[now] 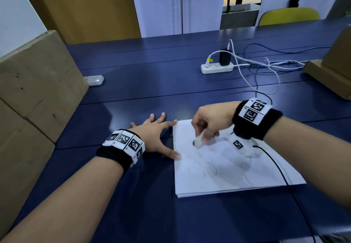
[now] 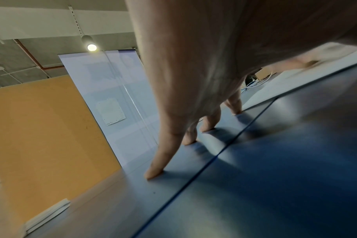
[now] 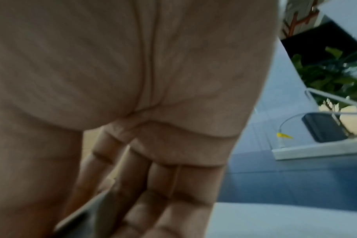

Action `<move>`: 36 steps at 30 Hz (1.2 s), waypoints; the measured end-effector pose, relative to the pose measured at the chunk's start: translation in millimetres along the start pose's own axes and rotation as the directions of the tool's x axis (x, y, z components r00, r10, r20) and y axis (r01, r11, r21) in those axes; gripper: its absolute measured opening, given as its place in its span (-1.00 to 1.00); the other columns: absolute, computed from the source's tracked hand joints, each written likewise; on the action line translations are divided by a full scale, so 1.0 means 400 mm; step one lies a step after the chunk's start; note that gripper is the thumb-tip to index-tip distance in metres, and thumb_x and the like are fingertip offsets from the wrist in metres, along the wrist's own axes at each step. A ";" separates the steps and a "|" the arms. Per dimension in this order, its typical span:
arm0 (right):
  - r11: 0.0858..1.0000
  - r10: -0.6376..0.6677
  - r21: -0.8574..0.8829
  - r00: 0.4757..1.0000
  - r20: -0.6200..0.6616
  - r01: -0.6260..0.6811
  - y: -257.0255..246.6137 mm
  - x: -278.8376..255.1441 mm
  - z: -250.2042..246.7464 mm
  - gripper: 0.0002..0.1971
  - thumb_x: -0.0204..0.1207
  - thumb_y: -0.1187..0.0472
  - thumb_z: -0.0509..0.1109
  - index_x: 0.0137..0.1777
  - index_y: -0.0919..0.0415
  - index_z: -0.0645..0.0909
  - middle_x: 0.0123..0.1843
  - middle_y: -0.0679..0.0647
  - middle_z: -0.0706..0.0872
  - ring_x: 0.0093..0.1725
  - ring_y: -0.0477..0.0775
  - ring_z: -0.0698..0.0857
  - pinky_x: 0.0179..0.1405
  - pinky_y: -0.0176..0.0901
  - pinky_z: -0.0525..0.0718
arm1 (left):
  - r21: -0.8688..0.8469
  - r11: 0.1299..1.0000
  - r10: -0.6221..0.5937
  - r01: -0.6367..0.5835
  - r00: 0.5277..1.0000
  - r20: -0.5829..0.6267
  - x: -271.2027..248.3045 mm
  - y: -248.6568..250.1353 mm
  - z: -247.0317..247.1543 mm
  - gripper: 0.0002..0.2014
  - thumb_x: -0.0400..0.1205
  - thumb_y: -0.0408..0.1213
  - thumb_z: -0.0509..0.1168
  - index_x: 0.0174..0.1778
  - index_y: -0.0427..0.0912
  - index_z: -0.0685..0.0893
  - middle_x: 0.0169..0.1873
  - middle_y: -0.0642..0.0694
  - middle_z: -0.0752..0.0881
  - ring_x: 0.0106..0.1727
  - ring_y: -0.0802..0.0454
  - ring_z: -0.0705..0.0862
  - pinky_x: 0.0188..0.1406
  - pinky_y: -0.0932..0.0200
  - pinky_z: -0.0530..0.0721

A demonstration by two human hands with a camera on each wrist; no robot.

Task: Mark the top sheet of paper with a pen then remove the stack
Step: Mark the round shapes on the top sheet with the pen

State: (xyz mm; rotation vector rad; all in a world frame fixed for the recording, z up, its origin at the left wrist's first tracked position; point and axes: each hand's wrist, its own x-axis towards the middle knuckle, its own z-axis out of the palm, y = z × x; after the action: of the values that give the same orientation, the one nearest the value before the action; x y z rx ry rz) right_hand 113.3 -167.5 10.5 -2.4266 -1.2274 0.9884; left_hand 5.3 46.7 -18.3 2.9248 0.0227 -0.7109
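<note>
Navy blue table [image 1: 152,75], white paper stack [image 1: 237,178] faintly pencil-scribbled, black wristbands [image 1: 256,125] with black-and-white checkered markers, yellow chair [image 1: 288,15]

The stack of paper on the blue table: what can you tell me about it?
The stack of paper is a few white sheets, their near edges slightly fanned, lying flat on the blue table. Faint pen lines cross the top sheet. The left hand rests at its left edge, thumb on it; the right hand holds a blurred white pen above it.

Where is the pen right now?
In the head view, the pen is held in the right hand, over the top sheet of the paper stack, right of the flat left hand.
</note>
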 end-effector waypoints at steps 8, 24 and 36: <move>0.987 0.093 -0.087 0.926 -0.366 -0.134 0.004 0.036 -0.045 -0.81 0.36 0.02 0.55 -0.16 0.11 0.68 -0.30 -0.03 0.76 -0.20 0.25 0.82 -0.44 -0.06 0.77 | -0.010 1.000 -0.001 0.002 1.000 0.001 -0.002 0.003 -0.003 0.27 0.06 0.63 0.40 0.66 0.49 -0.11 0.72 0.21 -0.26 0.73 -0.04 -0.30 0.45 -0.71 0.03; 0.986 0.055 -0.134 0.958 -0.281 -0.096 0.000 0.025 -0.045 -0.81 0.35 0.04 0.60 -0.21 0.08 0.66 -0.36 -0.06 0.78 -0.37 0.01 0.74 -0.29 -0.06 0.76 | 0.127 0.985 0.133 -0.120 0.986 -0.102 -0.004 0.028 -0.022 0.19 0.14 0.59 0.41 0.67 0.13 0.26 0.64 0.13 0.08 0.64 0.01 0.05 0.50 -0.34 0.35; 0.989 0.079 -0.093 0.938 -0.337 -0.116 0.004 0.042 -0.049 -0.87 0.36 0.16 0.58 -0.23 0.04 0.66 -0.36 -0.01 0.81 -0.28 0.09 0.81 -0.20 0.11 0.83 | 0.101 0.980 0.181 -0.171 0.979 -0.098 -0.008 0.029 -0.036 0.15 0.13 0.56 0.45 0.63 0.16 0.30 0.33 0.19 0.38 0.42 0.09 0.33 0.39 -0.23 0.46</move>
State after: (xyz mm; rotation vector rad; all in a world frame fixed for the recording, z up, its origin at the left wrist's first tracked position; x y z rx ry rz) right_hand 134.3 -153.8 16.5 -2.6244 -1.0765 0.5097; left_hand 9.7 37.1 -2.6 3.0000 -0.2623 -0.5415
